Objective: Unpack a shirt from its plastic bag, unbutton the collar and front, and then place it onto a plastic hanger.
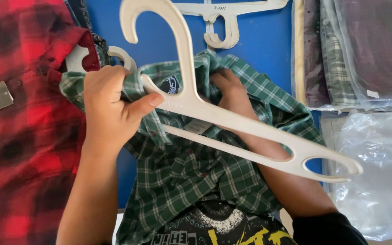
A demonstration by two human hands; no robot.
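Nearest the camera, green plaid shirt [191, 181] hangs bunched between both arms over the blue desk [259, 41]. Left hand [107, 102] closed on the shirt's collar edge plus the cream plastic hanger [214, 113], thumb pressed on the hanger arm. Right hand [232, 93] is pushed inside the shirt near the collar, behind the hanger; grip can't be told, fingers hidden in fabric. Left of it: red plaid shirt [19, 136] lying flat. Right: bagged folded shirts [355, 50], empty clear bag [377, 172]. Far edge: spare hangers [223, 22].
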